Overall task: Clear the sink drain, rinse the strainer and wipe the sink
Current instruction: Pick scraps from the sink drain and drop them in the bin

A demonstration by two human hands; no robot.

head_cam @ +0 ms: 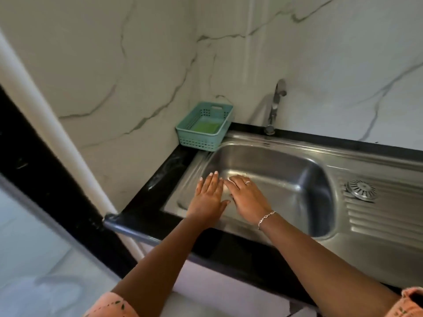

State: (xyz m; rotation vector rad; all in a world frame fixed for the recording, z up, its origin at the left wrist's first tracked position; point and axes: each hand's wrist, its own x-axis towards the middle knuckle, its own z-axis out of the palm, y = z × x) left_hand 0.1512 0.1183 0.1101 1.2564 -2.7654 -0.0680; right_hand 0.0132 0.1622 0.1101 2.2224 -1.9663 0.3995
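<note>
The steel sink [286, 170] is set in a black counter. Its round metal strainer [361, 189] lies out on the ribbed drainboard to the right of the basin. My left hand [209, 197] lies flat with straight fingers on the basin's left rim and wall. My right hand [246, 197], with a ring and a bracelet, is spread flat just beside it inside the basin. A small pale patch [225, 187], perhaps a cloth or tissue, shows under my right fingertips; I cannot tell what it is. The drain hole is not visible.
A teal plastic basket [183, 131] holding a green sponge [206, 126] stands on the counter corner behind the sink's left end. The chrome tap [275, 104] rises at the back rim. Marble walls close in at the left and behind. The black counter edge [146, 220] runs along the front.
</note>
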